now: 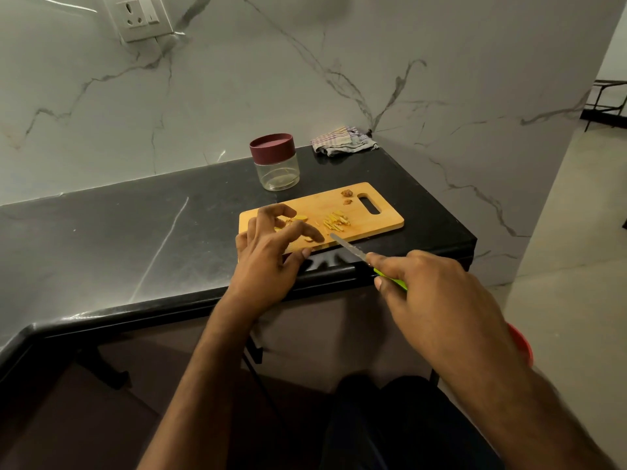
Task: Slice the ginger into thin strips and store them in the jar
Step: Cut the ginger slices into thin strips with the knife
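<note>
A wooden cutting board (380, 221) lies at the counter's front right. Thin ginger strips (336, 221) are piled near its middle, and flat ginger slices (298, 219) lie at its left end. Two small brown ginger scraps (346, 195) sit by the handle hole. My left hand (271, 249) hovers over the slices with fingers spread and loosely bent, partly hiding them. My right hand (427, 286) grips a green-handled knife (349, 249), its blade tip resting at the board's front edge. A glass jar (278, 171) with a maroon lid stands shut behind the board.
A crumpled striped cloth (342, 141) lies in the back corner by the marble wall. The black counter (135, 225) stretches left of the board. A wall socket (142, 15) is at top left. The counter's front edge runs just below my hands.
</note>
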